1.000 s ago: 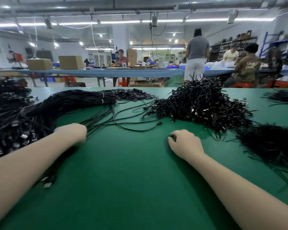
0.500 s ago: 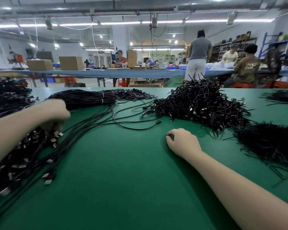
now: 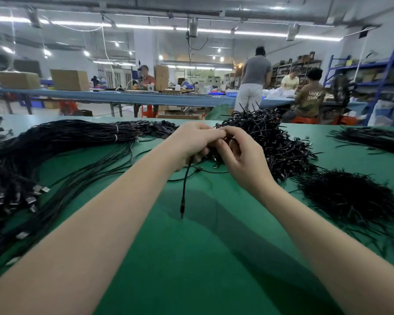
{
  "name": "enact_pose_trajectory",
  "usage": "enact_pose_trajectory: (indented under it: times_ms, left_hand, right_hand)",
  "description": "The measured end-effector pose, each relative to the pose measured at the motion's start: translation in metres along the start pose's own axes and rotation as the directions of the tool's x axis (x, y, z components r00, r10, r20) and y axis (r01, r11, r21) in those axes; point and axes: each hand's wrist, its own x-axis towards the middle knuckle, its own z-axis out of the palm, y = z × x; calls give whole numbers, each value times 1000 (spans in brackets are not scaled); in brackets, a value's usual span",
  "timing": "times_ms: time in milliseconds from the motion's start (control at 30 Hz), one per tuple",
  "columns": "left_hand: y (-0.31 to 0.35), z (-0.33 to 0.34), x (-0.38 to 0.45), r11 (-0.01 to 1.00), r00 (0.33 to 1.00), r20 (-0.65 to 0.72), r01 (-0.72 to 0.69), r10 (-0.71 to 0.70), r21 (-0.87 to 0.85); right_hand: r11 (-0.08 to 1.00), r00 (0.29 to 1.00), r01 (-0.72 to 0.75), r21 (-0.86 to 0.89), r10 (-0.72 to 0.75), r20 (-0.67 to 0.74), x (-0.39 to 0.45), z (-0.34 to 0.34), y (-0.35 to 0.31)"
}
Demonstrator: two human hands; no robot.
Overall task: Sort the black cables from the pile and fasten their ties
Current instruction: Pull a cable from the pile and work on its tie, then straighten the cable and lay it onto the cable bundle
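Both hands meet above the green table (image 3: 191, 258), raised off its surface. My left hand (image 3: 191, 142) grips a thin black cable (image 3: 184, 189) whose plug end hangs down toward the table. My right hand (image 3: 239, 160) pinches the same cable at the top, fingertips touching the left hand's. Long loose black cables (image 3: 62, 142) with metal plugs lie in a big bundle at the left. Behind the hands sits a heap of tied black cables (image 3: 273, 142). What the fingers do to the cable between them is hidden.
A mound of black ties (image 3: 350, 201) lies at the right, another small bunch (image 3: 371, 139) at the far right. Beyond the table edge are a blue workbench (image 3: 146, 98) with cardboard boxes, several people, and blue shelving (image 3: 378, 73).
My left hand left the long cable bundle and came to the centre holding one cable. My right hand lifted off the table and joined it on that cable.
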Motion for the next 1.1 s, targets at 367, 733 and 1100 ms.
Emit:
enact_pose_trajectory:
  times_ms: [367, 733, 1100]
  left_hand:
    - [-41, -61, 7, 893, 967, 93, 256, -238, -370]
    - [-23, -60, 7, 569, 997, 32, 66, -69, -819]
    - [-21, -29, -2, 962, 880, 391, 262, -271, 76]
  right_hand:
    - [900, 887, -436, -13, 427, -178, -7, -15, 42]
    - [838, 675, -520, 164, 285, 681, -33, 23, 1]
    - [667, 752, -635, 391, 417, 511, 4, 4, -14]
